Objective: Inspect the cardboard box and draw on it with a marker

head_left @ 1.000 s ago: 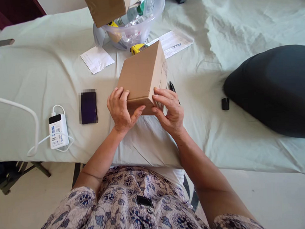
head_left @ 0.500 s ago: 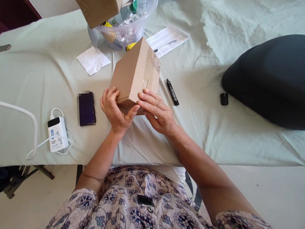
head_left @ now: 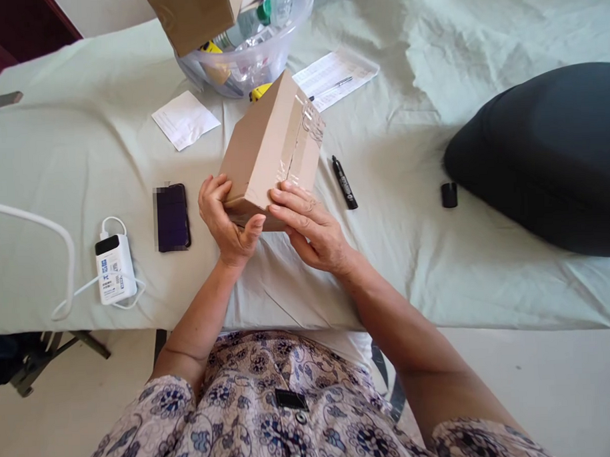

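Left forearm (head_left: 200, 312) and right forearm (head_left: 395, 312) extended forward, converging; left grip (head_left: 225, 224) curled, thumb (head_left: 253, 231) spread from fingers (head_left: 216, 186); right grip (head_left: 322, 234) flatter, fingers angled leftward

My right hand (head_left: 312, 228) could slide right over the cloth (head_left: 400, 252), on my side of the black marker (head_left: 344, 182). Farther right, the big black thing (head_left: 537, 160) would stop it. The phone (head_left: 174, 217) is in the way, left of my left hand (head_left: 225, 221). Ahead, the box (head_left: 255, 150) and the tub (head_left: 274, 64) block me.
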`<action>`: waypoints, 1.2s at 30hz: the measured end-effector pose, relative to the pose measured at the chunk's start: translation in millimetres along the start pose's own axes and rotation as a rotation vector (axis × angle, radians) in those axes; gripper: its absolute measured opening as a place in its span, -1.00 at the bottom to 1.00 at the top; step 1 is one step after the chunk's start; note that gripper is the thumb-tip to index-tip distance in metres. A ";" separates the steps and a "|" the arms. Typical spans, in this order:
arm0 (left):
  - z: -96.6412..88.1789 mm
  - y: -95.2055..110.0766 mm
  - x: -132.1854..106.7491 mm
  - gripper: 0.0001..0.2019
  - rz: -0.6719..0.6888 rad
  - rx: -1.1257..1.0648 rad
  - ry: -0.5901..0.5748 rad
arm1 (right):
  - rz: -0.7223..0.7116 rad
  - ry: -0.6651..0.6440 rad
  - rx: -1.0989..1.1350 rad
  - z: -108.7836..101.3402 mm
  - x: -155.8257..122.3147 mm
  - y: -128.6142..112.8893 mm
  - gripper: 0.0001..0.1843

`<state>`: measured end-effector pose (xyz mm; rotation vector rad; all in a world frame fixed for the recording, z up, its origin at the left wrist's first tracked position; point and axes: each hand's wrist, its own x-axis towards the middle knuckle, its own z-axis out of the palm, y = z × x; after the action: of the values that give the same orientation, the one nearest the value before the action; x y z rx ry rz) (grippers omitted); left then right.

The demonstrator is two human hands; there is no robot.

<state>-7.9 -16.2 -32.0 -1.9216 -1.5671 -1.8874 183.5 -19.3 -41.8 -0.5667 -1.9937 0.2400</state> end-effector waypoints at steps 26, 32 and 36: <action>-8.2 -7.5 13.4 -0.48 -0.098 -0.240 -0.078 | 0.237 0.030 -0.273 -28.1 -4.9 29.1 -0.27; -13.1 -18.6 20.2 -0.51 -0.082 -0.302 -0.133 | 0.374 0.177 -0.339 -41.9 -6.2 38.8 -0.19; -13.7 -21.6 21.2 -0.50 -0.082 -0.339 -0.149 | 0.540 0.238 -0.307 -47.3 -6.9 41.8 -0.29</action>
<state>-36.7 -1.3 -25.1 -2.2067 -1.4580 -2.2147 239.7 10.3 -41.6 -1.2716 -1.6234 0.1814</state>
